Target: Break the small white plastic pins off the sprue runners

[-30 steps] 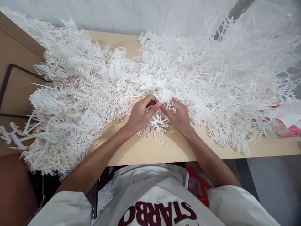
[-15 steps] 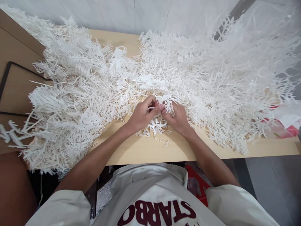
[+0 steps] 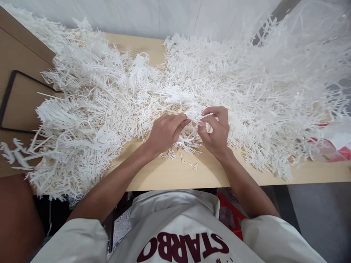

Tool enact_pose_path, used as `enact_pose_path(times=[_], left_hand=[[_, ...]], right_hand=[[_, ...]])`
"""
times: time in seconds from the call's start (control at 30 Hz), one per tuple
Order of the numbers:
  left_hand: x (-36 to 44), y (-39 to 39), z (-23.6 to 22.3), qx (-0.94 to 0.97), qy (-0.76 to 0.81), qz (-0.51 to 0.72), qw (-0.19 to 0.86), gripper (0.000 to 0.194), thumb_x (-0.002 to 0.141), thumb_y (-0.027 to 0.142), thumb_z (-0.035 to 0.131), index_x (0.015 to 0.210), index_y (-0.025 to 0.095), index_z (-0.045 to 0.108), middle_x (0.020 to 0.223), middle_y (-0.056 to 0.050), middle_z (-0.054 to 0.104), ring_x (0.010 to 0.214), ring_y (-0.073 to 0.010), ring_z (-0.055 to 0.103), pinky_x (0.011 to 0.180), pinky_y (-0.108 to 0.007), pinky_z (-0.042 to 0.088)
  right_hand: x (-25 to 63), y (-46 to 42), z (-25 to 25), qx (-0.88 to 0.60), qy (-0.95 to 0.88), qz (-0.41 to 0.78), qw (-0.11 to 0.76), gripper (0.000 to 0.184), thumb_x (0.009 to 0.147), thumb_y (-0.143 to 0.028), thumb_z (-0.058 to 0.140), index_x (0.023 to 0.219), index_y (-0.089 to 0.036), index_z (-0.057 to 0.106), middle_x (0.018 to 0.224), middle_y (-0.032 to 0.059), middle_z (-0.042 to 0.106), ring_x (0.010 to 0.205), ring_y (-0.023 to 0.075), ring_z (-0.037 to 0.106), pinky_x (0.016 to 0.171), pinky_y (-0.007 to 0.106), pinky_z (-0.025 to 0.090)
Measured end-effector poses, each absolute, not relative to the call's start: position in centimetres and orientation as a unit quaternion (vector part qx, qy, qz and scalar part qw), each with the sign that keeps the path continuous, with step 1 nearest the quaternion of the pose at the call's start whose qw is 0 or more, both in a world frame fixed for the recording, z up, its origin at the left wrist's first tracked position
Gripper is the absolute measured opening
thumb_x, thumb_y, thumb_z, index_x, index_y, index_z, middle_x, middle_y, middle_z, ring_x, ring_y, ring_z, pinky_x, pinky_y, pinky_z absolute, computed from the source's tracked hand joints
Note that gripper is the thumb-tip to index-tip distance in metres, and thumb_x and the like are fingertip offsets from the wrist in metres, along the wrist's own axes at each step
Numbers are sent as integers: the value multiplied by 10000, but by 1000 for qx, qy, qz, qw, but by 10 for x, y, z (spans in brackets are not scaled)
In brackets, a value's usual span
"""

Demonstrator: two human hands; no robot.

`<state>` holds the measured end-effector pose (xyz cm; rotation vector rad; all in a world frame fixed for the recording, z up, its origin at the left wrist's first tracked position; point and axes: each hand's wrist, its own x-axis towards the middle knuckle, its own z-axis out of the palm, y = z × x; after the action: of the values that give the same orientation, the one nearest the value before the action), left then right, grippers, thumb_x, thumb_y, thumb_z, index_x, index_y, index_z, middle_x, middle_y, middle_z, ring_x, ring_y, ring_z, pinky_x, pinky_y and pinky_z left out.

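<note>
My left hand [image 3: 166,133] is closed in a pinch at the near middle of the pile, with thumb and forefinger on a thin white branched plastic piece [image 3: 188,134]. Just to its right, my right hand [image 3: 217,133] has its thumb and forefinger tips together at the same white strands, its other fingers curled and raised. The exact spot it grips is too small to make out. Beyond both hands spreads a big heap of white branched plastic pieces [image 3: 115,96]. A few short bits [image 3: 195,167] lie on the tabletop [image 3: 175,177] below the hands.
A cardboard box [image 3: 26,47] and a black wire frame [image 3: 12,98] stand at the left. Clear and red plastic packaging [image 3: 329,148] lies at the right. Behind the table rises a pale wall [image 3: 181,16]. Another person's limb [image 3: 18,215] shows at lower left.
My hands have drawn slightly apart. The right hand has shifted right and turned, lifting its outer fingers; the left hand has rolled over so its back faces up.
</note>
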<state>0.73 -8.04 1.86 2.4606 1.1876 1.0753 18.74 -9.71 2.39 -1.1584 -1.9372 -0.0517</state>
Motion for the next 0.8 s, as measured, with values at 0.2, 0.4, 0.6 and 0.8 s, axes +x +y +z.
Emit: enact_pose_path(times=[0.2,0.4,0.6,0.8], left_hand=[[1,-76,17,838,408,355,78,208,924,179,426,884,218,626,823,31,719,744,-116,640,691,-273,358],[4,-76,17,827,426,356,93,250,894,116,410,853,232,628,798,48,713,716,-112,629,682,-285,338],[-3,-65,10,805,436,387,113,222,900,143,442,866,242,637,827,54,708,747,-108,615,671,-295,358],[-38,-38,16,654,542,518,98,248,909,384,512,789,206,636,632,46,569,587,-73,479,561,-256,341]], right_hand=[[184,-98,27,-427,-835,-14,346,130,784,-204,541,669,-206,481,1248,66,484,1113,243,435,836,419,435],[188,-98,33,-403,-852,13,334,98,778,-182,535,693,-215,500,1285,50,483,1162,250,428,865,435,437],[190,-95,33,-396,-850,60,342,125,776,-169,490,658,-209,496,1265,48,502,1140,227,431,853,417,457],[185,-96,24,-366,-826,86,419,108,811,-202,514,710,-221,548,1212,51,521,1124,205,486,811,371,489]])
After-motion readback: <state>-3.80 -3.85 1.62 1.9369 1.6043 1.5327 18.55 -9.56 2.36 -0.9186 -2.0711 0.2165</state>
